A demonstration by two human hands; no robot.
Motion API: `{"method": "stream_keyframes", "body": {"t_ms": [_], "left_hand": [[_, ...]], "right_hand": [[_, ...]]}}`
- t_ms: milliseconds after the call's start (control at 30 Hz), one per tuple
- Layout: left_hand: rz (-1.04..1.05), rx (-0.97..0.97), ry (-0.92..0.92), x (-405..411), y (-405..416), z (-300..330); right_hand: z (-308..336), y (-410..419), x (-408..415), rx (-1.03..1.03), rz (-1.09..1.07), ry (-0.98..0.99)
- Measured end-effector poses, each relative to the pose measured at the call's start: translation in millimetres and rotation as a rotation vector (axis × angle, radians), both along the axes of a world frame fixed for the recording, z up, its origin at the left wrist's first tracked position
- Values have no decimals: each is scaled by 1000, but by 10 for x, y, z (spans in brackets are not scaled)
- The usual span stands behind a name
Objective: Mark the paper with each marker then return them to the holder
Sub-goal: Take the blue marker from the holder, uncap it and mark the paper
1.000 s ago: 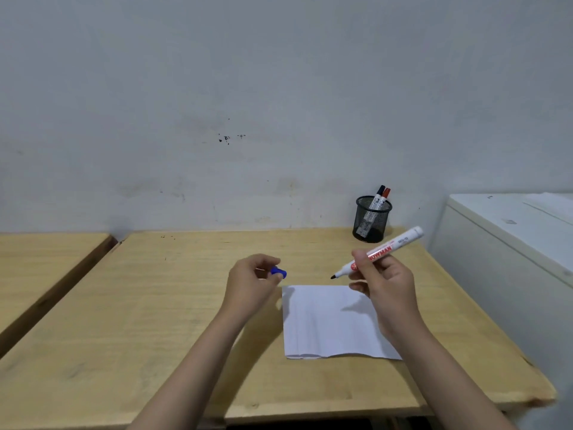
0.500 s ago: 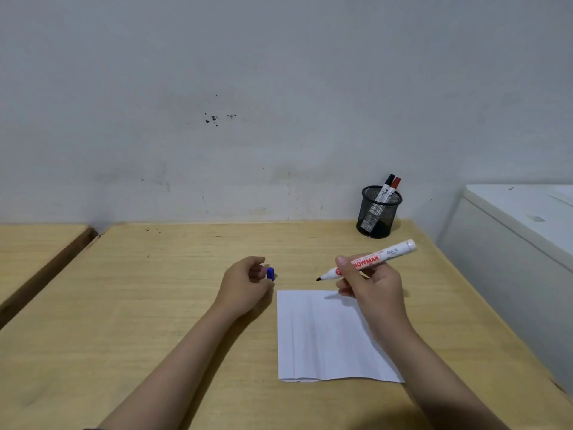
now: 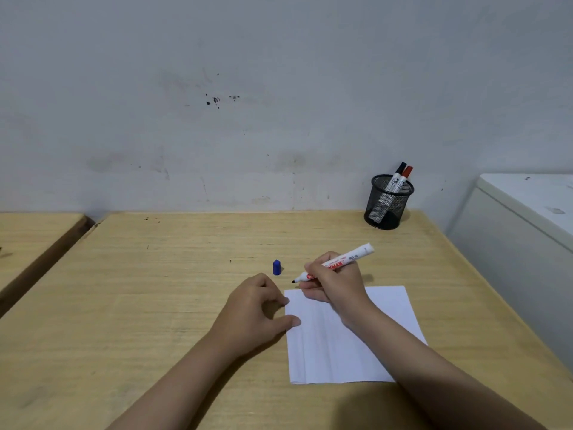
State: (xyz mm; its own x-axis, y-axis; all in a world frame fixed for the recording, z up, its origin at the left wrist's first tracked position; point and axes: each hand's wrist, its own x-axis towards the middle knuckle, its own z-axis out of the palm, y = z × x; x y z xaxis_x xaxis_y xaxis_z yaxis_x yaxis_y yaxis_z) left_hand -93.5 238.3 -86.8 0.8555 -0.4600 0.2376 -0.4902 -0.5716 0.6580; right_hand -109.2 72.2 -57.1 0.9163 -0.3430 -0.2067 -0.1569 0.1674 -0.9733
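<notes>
**Barely begun: first marker uncapped, paper unmarked**

Judging by how things are lying, the task is sitting at its opening step. The right hand, just right of centre in the frame, is grasping a white-barrelled marker with red lettering in a writing grip, fingers clenched around the lower barrel. Its dark tip is pointing left and hovering just beyond the upper left corner of the white creased sheet of paper; whether the tip is touching the table cannot be told. No ink is showing on the paper, so I am judging that no mark is made yet.

The small blue plastic cap is standing upright by itself on the pale wooden table, just above the left hand in the frame and apart from it. The left hand is resting loosely curled and grasping nothing, its fingertips touching the paper's left edge, apparently steadying it.

Toward the upper right of the frame, the black wire-mesh cylindrical holder is standing at the table's far edge near the wall. Two capped markers are leaning inside it: a black-capped marker and a red-capped marker, side by side, their caps rising above the rim.

Remaining, as I am reading it: marking with this pen, recapping and returning it, then repeating with the two in the holder.
</notes>
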Motion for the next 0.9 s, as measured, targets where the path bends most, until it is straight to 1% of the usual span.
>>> {"method": "stream_keyframes", "body": {"t_ms": [133,333,567,900], "left_hand": [[-13,8,-46,29,2,-23],[-83,49,-22,82,40,-3],[-102,122,-55,91,37,33],[-91,99,-28,101,39,23]], "right_hand": [[-23,92,35,-135,23,-58],[-140,127,20,-249,-1,-134],[-198,123,47,-299,-1,-176],[-245,108,79,-328,26,-149]]}}
